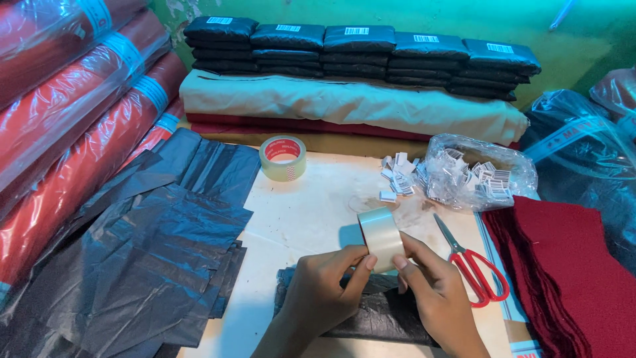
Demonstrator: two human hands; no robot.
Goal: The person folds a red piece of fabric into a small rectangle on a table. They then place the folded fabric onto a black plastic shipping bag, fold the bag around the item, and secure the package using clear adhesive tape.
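Both hands hold a roll of clear packing tape (381, 234) upright above the table. My left hand (324, 292) pinches its lower left edge with thumb and fingers. My right hand (434, 295) grips the roll's lower right side. Under the hands lies a packed black plastic parcel (377, 318), partly hidden by my wrists. Red-handled scissors (474, 265) lie just right of my right hand.
A second tape roll (283, 158) stands at the table's far left. Small barcode labels (397, 178) and a clear bag of them (480, 174) lie at the back. Black plastic bags (152, 252) on the left, maroon fabric (570, 272) right, stacked black parcels (361, 52) behind, red rolls (73, 119).
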